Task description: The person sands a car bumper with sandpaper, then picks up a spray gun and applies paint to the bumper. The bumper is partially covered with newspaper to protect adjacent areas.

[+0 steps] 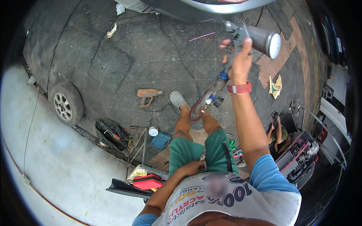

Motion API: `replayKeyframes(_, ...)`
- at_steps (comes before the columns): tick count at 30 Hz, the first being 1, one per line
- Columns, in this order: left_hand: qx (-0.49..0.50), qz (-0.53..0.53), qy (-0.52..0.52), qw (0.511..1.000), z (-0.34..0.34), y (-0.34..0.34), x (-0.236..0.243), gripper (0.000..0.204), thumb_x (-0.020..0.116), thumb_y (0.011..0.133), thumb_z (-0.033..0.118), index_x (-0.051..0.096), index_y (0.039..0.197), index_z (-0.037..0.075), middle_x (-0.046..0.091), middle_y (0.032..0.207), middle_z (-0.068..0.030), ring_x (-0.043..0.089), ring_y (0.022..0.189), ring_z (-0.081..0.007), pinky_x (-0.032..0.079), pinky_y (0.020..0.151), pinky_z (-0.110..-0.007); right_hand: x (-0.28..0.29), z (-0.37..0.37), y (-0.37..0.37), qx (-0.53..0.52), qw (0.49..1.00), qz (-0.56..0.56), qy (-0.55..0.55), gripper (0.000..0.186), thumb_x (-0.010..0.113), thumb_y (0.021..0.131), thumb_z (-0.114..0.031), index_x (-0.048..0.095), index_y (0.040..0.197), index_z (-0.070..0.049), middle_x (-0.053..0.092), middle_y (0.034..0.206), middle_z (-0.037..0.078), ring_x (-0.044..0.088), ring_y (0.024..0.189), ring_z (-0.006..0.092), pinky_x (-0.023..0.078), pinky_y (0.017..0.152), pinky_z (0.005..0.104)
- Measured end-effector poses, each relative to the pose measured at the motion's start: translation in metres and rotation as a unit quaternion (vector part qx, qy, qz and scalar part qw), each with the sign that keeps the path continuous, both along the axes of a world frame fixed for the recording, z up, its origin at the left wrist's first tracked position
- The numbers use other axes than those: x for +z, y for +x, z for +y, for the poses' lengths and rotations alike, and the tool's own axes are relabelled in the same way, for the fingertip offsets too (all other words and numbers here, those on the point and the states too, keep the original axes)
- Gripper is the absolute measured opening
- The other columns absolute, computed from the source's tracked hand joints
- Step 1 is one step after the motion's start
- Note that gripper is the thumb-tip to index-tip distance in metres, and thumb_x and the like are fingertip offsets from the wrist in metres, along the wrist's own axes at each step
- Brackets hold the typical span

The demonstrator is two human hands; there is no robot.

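My right hand (241, 64) is raised, its fingers wrapped round a metal spray gun (237, 37) with a large silver cup (264, 41) tilted to the right. Below the grip hangs a fitting (212, 99) with blue parts, and a red hose (194, 116) runs beside my right foot. My left hand (194, 167) rests low at the front of my green shorts (183, 152), fingers curled; what it holds, if anything, is hidden. Above the gun is the curved edge of a dark grey panel (203, 13).
An orange heat gun (149, 94), loose wheel (66, 103), blue case (160, 139), black bag (109, 132) and red case (147, 182) lie around me on the matted floor (117, 60). A co-worker (283, 135) is at the right beside vehicle parts (296, 160); a white ledge (34, 147) runs along the left.
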State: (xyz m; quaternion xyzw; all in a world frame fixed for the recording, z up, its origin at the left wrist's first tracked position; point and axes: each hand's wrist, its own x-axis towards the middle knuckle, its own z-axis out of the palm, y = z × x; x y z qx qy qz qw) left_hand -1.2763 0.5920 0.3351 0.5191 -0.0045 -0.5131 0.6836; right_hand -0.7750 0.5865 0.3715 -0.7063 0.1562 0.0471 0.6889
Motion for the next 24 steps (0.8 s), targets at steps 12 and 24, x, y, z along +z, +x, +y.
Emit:
replayKeyframes(12, -0.113, 0.072, -0.092, 0.987, -0.038, 0.009, 0.001, 0.041, 0.076, 0.093, 0.027, 0.066, 0.125, 0.005, 0.074, 0.107, -0.0222, 0.071, 0.102, -0.034, 0.054, 0.09, -0.044, -0.003, -0.104, 0.02, -0.047, 0.995, -0.017, -0.084, 0.068, 0.031, 0.112, -0.058, 0.055, 0.138, 0.0, 0.075, 0.107, 0.018, 0.074, 0.096, 0.0245, 0.051, 0.049, 0.03)
replayKeyframes(24, 0.035, -0.147, 0.32, 0.935, -0.066, 0.132, -0.134, 0.053, 0.072, 0.094, 0.05, 0.068, 0.133, 0.014, 0.059, 0.146, -0.0199, 0.056, 0.131, -0.0441, 0.045, 0.111, -0.053, 0.004, -0.071, 0.045, 0.23, 0.966, 0.024, 0.118, 0.071, 0.032, 0.11, -0.063, 0.059, 0.132, -0.001, 0.074, 0.099, 0.016, 0.074, 0.09, 0.0198, 0.05, 0.047, 0.024)
